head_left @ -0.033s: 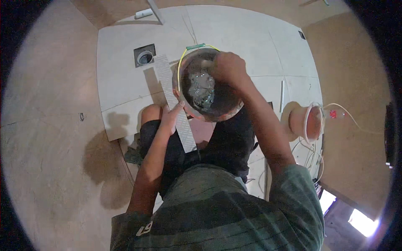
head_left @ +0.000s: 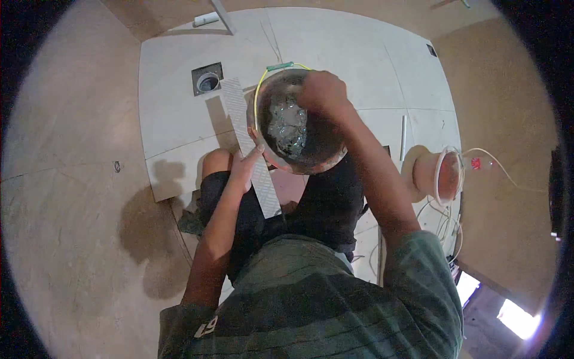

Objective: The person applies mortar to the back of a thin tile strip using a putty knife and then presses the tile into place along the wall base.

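Note:
A dark, round bucket (head_left: 269, 90) with a yellow wire handle and green grip tube stands before my knees. Wet grey, glistening mix (head_left: 288, 127) lies in it. Over the bucket's right side, my right hand (head_left: 324, 94) is closed with the knuckles up; whatever it grips is hidden beneath the hand. Along the bucket's left side slants a long, narrow, pale strip (head_left: 237, 110) with a ribbed pattern, probably a cut tile piece. My left hand (head_left: 244, 169) holds the strip by its edge, thumb on top, close to the bucket rim.
Large pale tiles (head_left: 335, 42) cover the floor. A square drain opening with a round pipe (head_left: 207, 82) lies at the far left. To the right are a pinkish bucket (head_left: 427, 173) on its side, a loose cable (head_left: 443, 222) and a thin white rod (head_left: 403, 137).
My right hand has shifted slightly left and away from me over the bucket. The left hand and the strip have stayed in place.

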Tool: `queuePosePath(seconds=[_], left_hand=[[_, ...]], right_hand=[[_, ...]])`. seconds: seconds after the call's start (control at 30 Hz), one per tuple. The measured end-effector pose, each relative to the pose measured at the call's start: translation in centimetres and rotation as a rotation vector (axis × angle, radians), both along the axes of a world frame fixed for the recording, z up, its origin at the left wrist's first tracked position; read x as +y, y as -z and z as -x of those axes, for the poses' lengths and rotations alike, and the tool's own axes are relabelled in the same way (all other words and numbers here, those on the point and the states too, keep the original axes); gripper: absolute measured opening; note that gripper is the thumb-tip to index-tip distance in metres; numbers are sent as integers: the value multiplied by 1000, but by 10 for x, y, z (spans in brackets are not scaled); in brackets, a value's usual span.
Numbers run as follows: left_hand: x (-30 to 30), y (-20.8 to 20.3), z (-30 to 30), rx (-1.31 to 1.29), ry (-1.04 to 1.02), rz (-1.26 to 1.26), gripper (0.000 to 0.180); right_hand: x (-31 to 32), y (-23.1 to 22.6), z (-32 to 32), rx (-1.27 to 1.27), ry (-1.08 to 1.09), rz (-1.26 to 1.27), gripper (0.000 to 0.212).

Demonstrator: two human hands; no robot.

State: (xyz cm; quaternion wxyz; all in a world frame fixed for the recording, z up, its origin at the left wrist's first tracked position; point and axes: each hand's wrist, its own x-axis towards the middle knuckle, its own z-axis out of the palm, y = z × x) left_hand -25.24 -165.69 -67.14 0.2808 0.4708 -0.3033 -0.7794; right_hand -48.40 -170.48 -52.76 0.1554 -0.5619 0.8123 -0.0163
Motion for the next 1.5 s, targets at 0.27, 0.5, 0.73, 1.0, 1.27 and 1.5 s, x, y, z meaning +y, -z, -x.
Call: queuePosePath(seconds=[0.27, 0.5, 0.73, 1.0, 1.27, 1.5], left_hand=[[-5, 13, -4, 44, 20, 12, 49], [2, 11, 24, 72, 134, 22, 46], [-6, 26, -10, 92, 59, -41, 48], [0, -3, 8, -117, 30, -28, 58], [-3, 30, -5, 82, 4, 37, 62], [-4, 32, 1, -1, -4, -48, 63]], right_hand=[[-56, -33, -10, 116, -278, -97, 39], [-35, 96, 43, 162, -102, -159, 40], [-39, 9, -5, 113, -160, -210, 40], [-42, 46, -43, 150, -578, -79, 30], [4, 20, -19, 174, -663, -234, 29], [-27, 60, -2, 67, -181, -163, 30]])
